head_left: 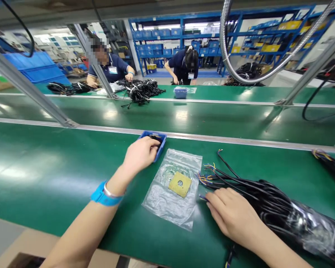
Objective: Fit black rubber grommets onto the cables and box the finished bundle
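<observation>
My left hand [142,154], with a blue wristband, reaches into a small blue bin [162,146] of dark small parts. Its fingers are curled together, and their tips are partly hidden among the parts. In my right hand [230,210] is the end of a black cable, its thin wire tips [203,198] sticking out past the closed fingertips. Between the hands lies a clear zip bag [167,208] with a square yellow piece [180,184] with a round hole on it; I cannot tell whether that piece is inside. A bundle of black cables [257,190] with bare coloured wire ends lies beyond my right hand.
Plastic film [312,227] wraps the bundle's right part. More cables [328,160] lie at the right edge. A metal rail [212,139] runs behind the bin. Two co-workers sit across the bench near a cable heap [141,91] and another blue bin [181,93]. A metal hose [226,56] hangs overhead.
</observation>
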Available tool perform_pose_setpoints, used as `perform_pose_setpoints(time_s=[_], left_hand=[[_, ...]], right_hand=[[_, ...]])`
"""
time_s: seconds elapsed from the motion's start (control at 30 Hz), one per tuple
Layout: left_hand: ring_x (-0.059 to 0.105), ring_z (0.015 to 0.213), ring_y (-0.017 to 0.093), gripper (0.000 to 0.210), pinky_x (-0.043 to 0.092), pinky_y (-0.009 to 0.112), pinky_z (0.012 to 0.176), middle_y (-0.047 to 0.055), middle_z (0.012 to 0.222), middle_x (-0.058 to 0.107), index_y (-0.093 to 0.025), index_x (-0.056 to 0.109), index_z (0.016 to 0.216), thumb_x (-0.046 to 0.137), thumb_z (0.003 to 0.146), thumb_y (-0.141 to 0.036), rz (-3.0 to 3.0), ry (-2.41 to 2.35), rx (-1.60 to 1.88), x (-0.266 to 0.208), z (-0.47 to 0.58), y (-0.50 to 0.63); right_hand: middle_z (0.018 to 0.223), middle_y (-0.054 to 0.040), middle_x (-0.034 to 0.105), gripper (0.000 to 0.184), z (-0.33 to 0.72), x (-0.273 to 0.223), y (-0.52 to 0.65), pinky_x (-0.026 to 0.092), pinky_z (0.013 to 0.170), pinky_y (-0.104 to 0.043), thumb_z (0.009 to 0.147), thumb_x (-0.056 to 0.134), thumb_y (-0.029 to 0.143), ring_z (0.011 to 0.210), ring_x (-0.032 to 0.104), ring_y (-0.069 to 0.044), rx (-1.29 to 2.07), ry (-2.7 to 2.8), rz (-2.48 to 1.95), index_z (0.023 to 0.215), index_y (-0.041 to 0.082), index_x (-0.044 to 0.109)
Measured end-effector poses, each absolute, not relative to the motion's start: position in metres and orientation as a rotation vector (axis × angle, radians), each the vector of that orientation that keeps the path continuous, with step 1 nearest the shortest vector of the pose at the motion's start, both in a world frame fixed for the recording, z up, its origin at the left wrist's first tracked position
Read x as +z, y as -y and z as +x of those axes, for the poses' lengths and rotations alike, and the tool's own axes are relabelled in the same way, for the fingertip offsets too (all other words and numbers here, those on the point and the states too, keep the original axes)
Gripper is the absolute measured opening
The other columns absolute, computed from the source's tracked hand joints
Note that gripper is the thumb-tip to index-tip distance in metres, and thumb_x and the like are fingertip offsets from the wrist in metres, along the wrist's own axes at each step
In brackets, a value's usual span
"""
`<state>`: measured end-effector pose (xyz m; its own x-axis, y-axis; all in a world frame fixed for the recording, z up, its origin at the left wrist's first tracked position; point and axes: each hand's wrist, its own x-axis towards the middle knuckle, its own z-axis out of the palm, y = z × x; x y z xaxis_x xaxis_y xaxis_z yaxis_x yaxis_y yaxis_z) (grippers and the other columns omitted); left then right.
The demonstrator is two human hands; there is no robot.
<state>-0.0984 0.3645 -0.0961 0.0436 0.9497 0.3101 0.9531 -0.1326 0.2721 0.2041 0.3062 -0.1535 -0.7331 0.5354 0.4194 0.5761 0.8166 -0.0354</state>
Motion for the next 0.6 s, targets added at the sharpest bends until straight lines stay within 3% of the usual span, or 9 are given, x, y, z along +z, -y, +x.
perform_pose_setpoints(time_s=[0.13, 0.2, 0.3, 0.43, 0.5, 0.6], left_hand=[[0.059, 0.097, 0.03, 0.017, 0.045, 0.042, 0.09, 0.011, 0.093, 0.069, -0.016, 0.071, 0.084, 0.069, 0.067, -0.017, -2.27, 2.105, -0.542, -0.106, -0.134, -0.39], [0.061, 0.092, 0.027, 0.016, 0.047, 0.04, 0.086, 0.009, 0.092, 0.068, -0.017, 0.068, 0.086, 0.066, 0.071, -0.018, -2.232, 2.122, -0.589, -0.107, -0.133, -0.387], [0.063, 0.072, 0.019, 0.015, 0.051, 0.032, 0.07, 0.006, 0.082, 0.068, -0.016, 0.063, 0.088, 0.064, 0.075, -0.024, -2.299, 2.286, -1.05, -0.103, -0.112, -0.369], [0.062, 0.057, 0.014, 0.025, 0.05, 0.028, 0.059, 0.003, 0.068, 0.067, -0.014, 0.063, 0.084, 0.074, 0.066, -0.027, -2.75, 2.638, -1.842, -0.109, -0.074, -0.34], [0.063, 0.059, 0.014, 0.023, 0.05, 0.028, 0.061, 0.002, 0.065, 0.065, -0.014, 0.062, 0.082, 0.074, 0.065, -0.025, -2.985, 2.775, -1.824, -0.119, -0.06, -0.33], [0.062, 0.061, 0.014, 0.015, 0.048, 0.027, 0.06, 0.002, 0.069, 0.063, -0.014, 0.058, 0.08, 0.067, 0.071, -0.022, -3.133, 2.674, -1.532, -0.134, -0.047, -0.324]], right_hand=[[0.071, -0.0035, 0.055, 0.02, 0.202, -0.156, -0.308, 0.032, 0.061, -0.03, 0.094, 0.039, 0.013, 0.063, 0.045, -0.016, -0.163, 2.527, -0.718, 0.091, 0.014, 0.059], [0.073, -0.0045, 0.056, 0.022, 0.203, -0.156, -0.31, 0.035, 0.061, -0.029, 0.094, 0.039, 0.013, 0.065, 0.047, -0.015, -0.148, 2.497, -0.698, 0.091, 0.014, 0.06], [0.073, -0.0048, 0.057, 0.019, 0.206, -0.155, -0.312, 0.038, 0.06, -0.028, 0.092, 0.042, 0.011, 0.066, 0.049, -0.015, -0.085, 2.472, -0.69, 0.091, 0.014, 0.061], [0.071, -0.0039, 0.057, 0.016, 0.207, -0.154, -0.312, 0.04, 0.06, -0.028, 0.091, 0.045, 0.012, 0.065, 0.05, -0.014, 0.015, 2.444, -0.705, 0.093, 0.014, 0.061], [0.071, -0.0038, 0.057, 0.015, 0.207, -0.154, -0.311, 0.04, 0.06, -0.029, 0.091, 0.047, 0.013, 0.064, 0.05, -0.015, 0.037, 2.437, -0.711, 0.093, 0.014, 0.061], [0.071, -0.0039, 0.057, 0.014, 0.208, -0.154, -0.311, 0.041, 0.062, -0.029, 0.091, 0.048, 0.014, 0.065, 0.049, -0.015, 0.043, 2.44, -0.712, 0.095, 0.014, 0.061]])
